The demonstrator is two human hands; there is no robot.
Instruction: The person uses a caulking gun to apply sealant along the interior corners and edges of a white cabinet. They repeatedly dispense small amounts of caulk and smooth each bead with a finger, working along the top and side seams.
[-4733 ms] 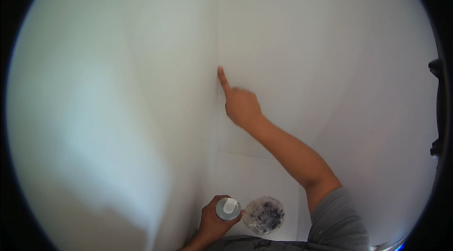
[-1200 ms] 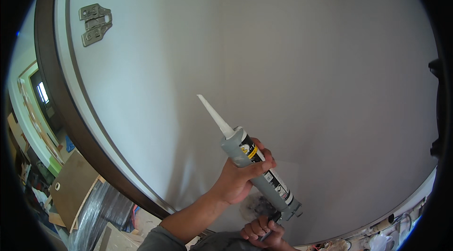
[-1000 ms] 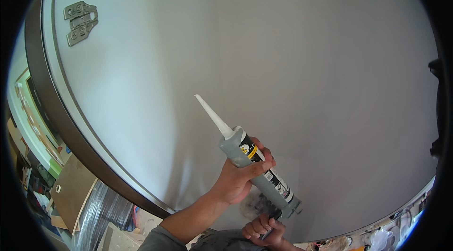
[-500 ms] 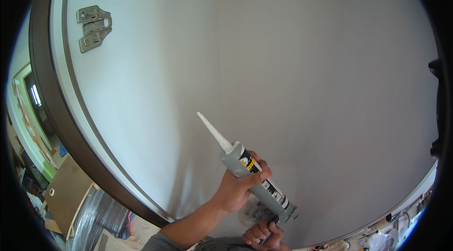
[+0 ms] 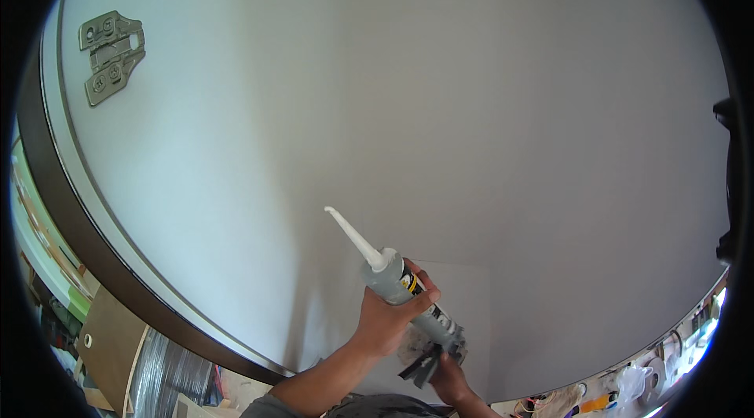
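A caulking gun (image 5: pixel 430 353) points up and to the left, loaded with a grey sealant cartridge (image 5: pixel 385 281) that has a black, white and yellow label. From the cartridge rises a long white nozzle (image 5: pixel 357 237); a small white bead bends off its tip. My left hand (image 5: pixel 385 322) is wrapped round the cartridge just below the nozzle. At the gun's rear, my right hand (image 5: pixel 449 380) is closed on the back end by the dark handle; its fingers are partly hidden and blurred. The nozzle tip points toward the pale inner wall of a cabinet (image 5: pixel 196 182), touching nothing that I can make out.
A metal hinge plate (image 5: pixel 114 57) is screwed to the cabinet's left side wall, near its dark brown front edge (image 5: pixel 118 269). Outside at lower left stand a brown board (image 5: pixel 106 339) and a plastic-wrapped stack (image 5: pixel 169 371). Several small items, including a roll (image 5: pixel 653 379), lie at lower right.
My view has shifted, so the hinge plate sits further left. A white bead now shows at the nozzle tip. My right hand has moved from the handle's lower part to the gun's rear.
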